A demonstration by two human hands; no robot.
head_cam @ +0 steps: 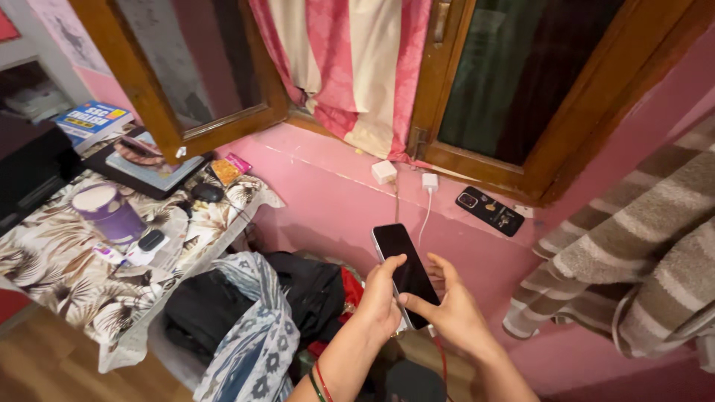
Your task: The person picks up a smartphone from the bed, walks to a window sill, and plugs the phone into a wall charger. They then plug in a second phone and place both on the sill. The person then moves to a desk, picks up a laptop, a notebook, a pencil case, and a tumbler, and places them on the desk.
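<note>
crowding the space are a pink wall (328, 201) ahead, a cluttered table (45, 260) left and a striped blanket (640, 246) right. the left hand (381, 296) and right hand (450, 309) both clasp the dark phone (404, 269), its top edge jutting above the fingers.

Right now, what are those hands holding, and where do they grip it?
A dark-screened smartphone. The left hand grips its lower left edge, thumb on the screen; the right hand holds its lower right side.

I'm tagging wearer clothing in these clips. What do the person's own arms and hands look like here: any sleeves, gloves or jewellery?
Both forearms are bare, with no sleeves in view and no gloves. The left hand has thin bands at the wrist, red and green, like thread or slim bangles. The right hand shows no band, watch or ring that I can make out.
</note>
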